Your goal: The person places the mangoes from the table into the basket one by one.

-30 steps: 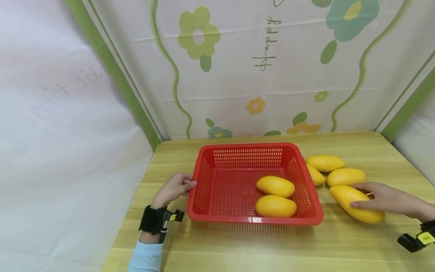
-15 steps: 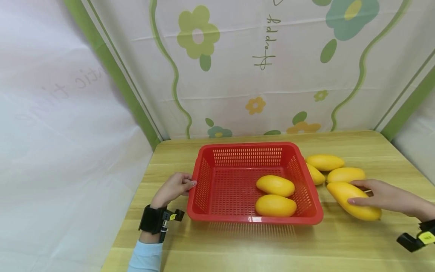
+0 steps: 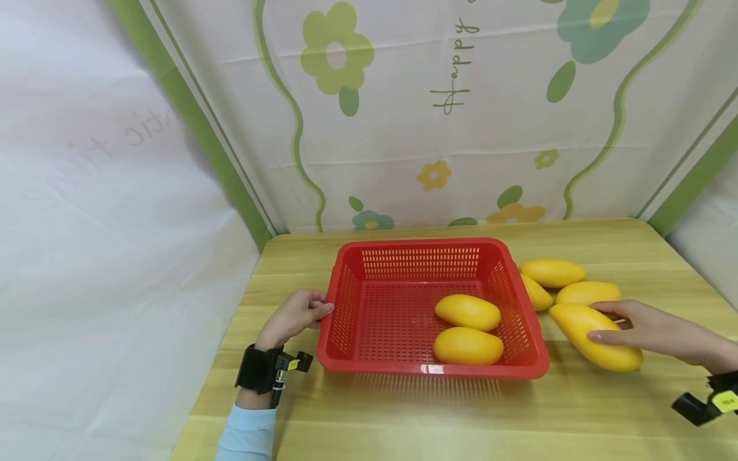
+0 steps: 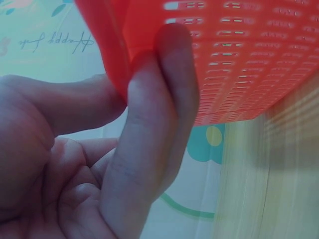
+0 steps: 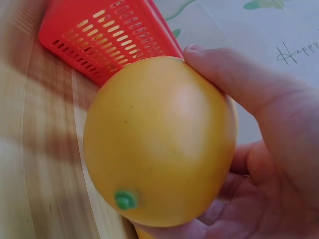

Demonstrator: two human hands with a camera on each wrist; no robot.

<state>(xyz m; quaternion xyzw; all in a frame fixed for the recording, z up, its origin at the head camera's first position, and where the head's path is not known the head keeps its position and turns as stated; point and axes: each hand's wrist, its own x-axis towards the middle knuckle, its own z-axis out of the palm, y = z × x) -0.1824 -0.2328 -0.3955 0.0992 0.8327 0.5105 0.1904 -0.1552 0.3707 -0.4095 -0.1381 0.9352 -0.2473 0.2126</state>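
Observation:
My right hand (image 3: 651, 330) grips a yellow mango (image 3: 596, 339) to the right of the basket, thumb along its upper side; a small green stem end (image 5: 125, 200) shows in the right wrist view. A red plastic basket (image 3: 426, 370) stands on the table with two mangoes lying inside at its right, the rear mango (image 3: 467, 312) and the front mango (image 3: 468, 346). With thumb and fingers my left hand (image 3: 295, 317) pinches the basket's left rim; in the left wrist view the fingers (image 4: 149, 129) lie against its outer slotted wall.
Three more mangoes lie right of the basket: one at the back (image 3: 552, 273), one nearer my right hand (image 3: 588, 293), and one partly hidden by the basket wall (image 3: 536, 294). The wooden table (image 3: 403, 422) meets a flower-printed cloth (image 3: 392, 141) behind.
My right hand has carried its mango slightly left and up in view, toward the basket. The left hand keeps its hold on the rim.

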